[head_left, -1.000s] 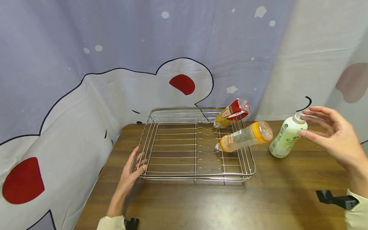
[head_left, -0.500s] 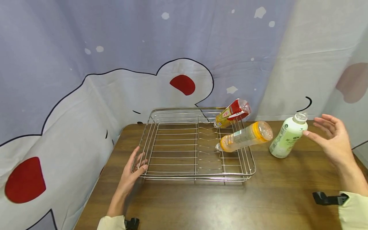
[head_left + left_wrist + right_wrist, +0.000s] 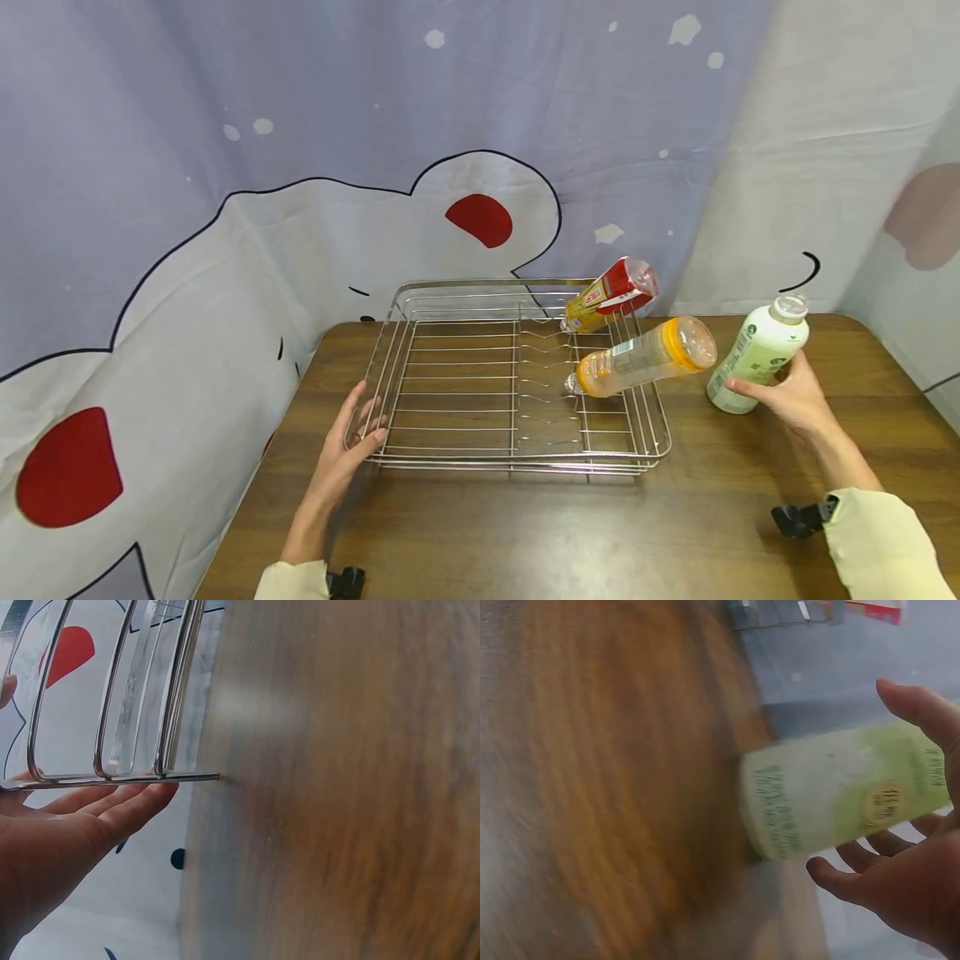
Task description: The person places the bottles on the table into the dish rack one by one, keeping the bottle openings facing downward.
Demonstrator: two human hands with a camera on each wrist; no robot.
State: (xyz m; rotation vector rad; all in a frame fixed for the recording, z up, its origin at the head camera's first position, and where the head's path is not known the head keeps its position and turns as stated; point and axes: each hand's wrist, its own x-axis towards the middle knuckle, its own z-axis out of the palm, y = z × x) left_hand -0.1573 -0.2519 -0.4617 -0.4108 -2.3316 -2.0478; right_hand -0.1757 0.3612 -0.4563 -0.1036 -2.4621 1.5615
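At the front left corner of the metal wire dish rack (image 3: 459,457), my left hand (image 3: 339,454) grips the frame. Its thumb hooks over the rim, and its fingers (image 3: 139,810) lie along the outer side. To the right of the rack stands an uncapped green-and-white bottle (image 3: 761,350), upright on the table. My right hand (image 3: 795,400) is around its lower half, the thumb in front and the fingers partly hidden behind. In the right wrist view the thumb (image 3: 919,709) stands off the bottle's side while the fingers are close along the other side.
An orange-banded clear bottle (image 3: 637,360) leans neck-down in the rack's right section. Behind it leans a red-and-yellow labelled bottle (image 3: 609,293), also neck-down. The wooden table (image 3: 525,542) ends at a patterned curtain (image 3: 337,100) along the back and left.
My right hand has drawn back from the green bottle's neck, then come down and left around its lower half. The left hand stays on the rack's corner; the bottles have not moved.
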